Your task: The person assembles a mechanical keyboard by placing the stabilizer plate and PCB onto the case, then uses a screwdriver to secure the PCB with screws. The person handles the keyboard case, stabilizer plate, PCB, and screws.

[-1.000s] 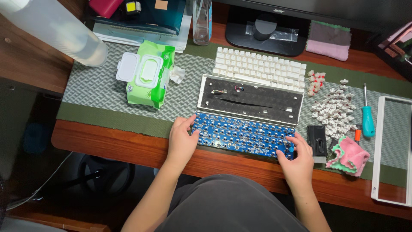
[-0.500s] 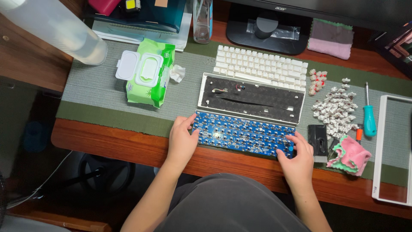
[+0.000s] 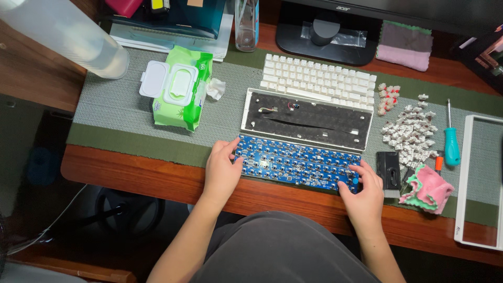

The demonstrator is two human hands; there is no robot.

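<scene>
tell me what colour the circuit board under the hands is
Blue, seen in the head view: circuit board.

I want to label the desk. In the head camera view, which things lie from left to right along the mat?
Green wipes pack → left hand → blue circuit board → right hand → pile of key switches → teal screwdriver → white tray.

**Wipes pack on the mat, monitor at the back**

A soft green wet-wipes pack (image 3: 181,89) lies on the woven mat, left of the keyboard parts. Its white flip lid stands open towards the left, and a white wipe pokes out at its right edge. At the desk's far edge, the dark monitor (image 3: 387,8) shows only its bottom bezel above a black stand.
</scene>
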